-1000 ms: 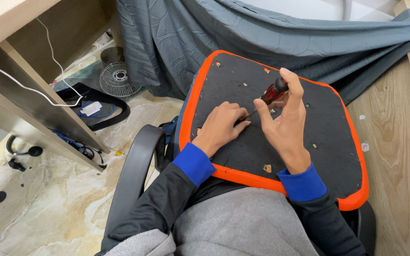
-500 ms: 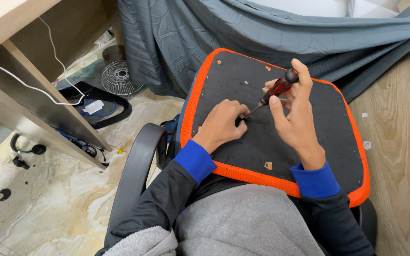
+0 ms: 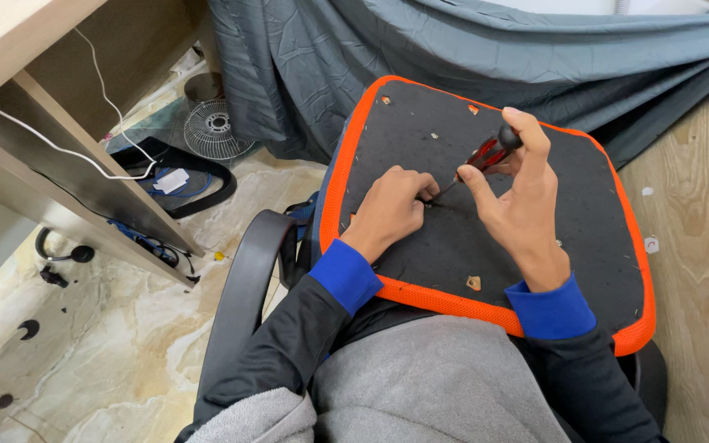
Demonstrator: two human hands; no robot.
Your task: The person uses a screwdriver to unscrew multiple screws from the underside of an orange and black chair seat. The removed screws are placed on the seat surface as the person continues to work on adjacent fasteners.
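Both hands sat mid-frame on the upturned seat pad point(image 3: 568, 238): right hand point(image 3: 519, 205) closed around red-black screwdriver point(image 3: 486, 153), tip beside left hand point(image 3: 391, 209), whose curled fingers pinched something unseen there. Risk: tip slips, jabs those fingers. Fan grille point(image 3: 217, 127) upper left.

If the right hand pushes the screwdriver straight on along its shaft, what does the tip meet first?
The right hand holds the screwdriver slanting down-left. Its tip seems already at the black underside of the seat cushion, right beside the left hand fingers. Probably the cushion first, then those fingers; depth is unclear.
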